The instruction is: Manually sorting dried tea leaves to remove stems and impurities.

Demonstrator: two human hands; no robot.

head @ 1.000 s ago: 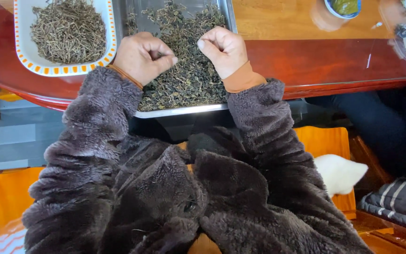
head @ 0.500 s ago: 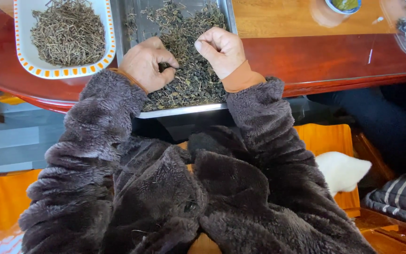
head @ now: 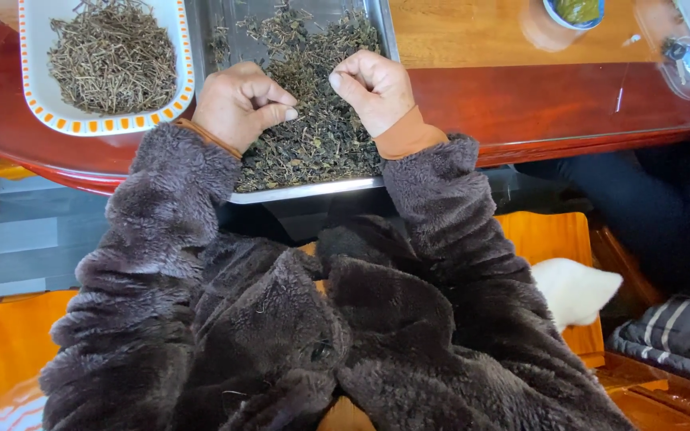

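Both hands sit at top centre over the leaves [head: 313, 136] in a metal tray [head: 313, 190]: left hand [head: 237, 104] and right hand [head: 373, 88] curled, pinching bits too small to tell. A dish [head: 105, 124] of stems lies upper left.

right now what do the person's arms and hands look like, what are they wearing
Both arms are covered by a thick, fluffy dark brown fleece coat with bulky sleeves. At each wrist a snug orange-tan inner cuff shows below the fleece; on the left it is only a thin edge. The left hand and right hand are bare: no gloves. No rings or watch show.
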